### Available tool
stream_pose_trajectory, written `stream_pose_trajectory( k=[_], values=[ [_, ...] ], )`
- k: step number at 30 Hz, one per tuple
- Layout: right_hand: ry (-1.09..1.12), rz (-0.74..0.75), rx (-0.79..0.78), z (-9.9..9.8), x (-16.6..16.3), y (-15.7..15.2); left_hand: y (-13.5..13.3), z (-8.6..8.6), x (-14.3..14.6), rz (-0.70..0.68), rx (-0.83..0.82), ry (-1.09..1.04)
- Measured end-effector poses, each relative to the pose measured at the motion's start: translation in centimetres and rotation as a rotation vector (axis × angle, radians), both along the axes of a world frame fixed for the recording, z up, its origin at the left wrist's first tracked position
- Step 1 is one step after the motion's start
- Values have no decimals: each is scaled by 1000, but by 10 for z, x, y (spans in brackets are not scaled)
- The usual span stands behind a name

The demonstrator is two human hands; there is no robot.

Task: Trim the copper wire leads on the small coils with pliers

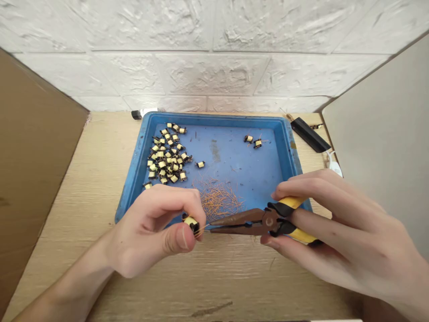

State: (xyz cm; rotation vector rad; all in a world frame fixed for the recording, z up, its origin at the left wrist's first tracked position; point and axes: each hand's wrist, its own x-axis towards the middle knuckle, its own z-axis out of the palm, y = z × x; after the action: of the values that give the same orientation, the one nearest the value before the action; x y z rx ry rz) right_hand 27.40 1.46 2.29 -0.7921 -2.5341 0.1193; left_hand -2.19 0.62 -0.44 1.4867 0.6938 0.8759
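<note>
The left hand [150, 230] is pinching a yellow-taped coil bobbin [191, 222] between thumb [181, 237] and forefinger [197, 201], its thin wires [202, 230] reaching rightward to needle-nose pliers [269, 221] that the right hand [348, 232] is gripping by the handles [303, 235]; their jaws are standing barely parted, and whether they are clamping wire, I cannot tell. Just beyond this grip, wire clippings [219, 200] are lying in a blue tray [214, 118], similar bobbins [162, 164] clustering farther left and two more bobbins [258, 143] sitting farther right.

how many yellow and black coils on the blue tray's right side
2: one yellow-wrapped black coil toward the back, another to its right; the right hand may hide more.
</note>
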Motion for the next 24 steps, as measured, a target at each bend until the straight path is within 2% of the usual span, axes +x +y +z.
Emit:
stream_pose_trajectory(
  k=[17, 24],
  values=[
    [11, 20, 17, 0, 1, -2, -1, 1, 2, -53, -41, 22],
    [-19, 20, -48, 1, 0, -3, -2, 4, 4, -62, -41, 60]
  ],
)
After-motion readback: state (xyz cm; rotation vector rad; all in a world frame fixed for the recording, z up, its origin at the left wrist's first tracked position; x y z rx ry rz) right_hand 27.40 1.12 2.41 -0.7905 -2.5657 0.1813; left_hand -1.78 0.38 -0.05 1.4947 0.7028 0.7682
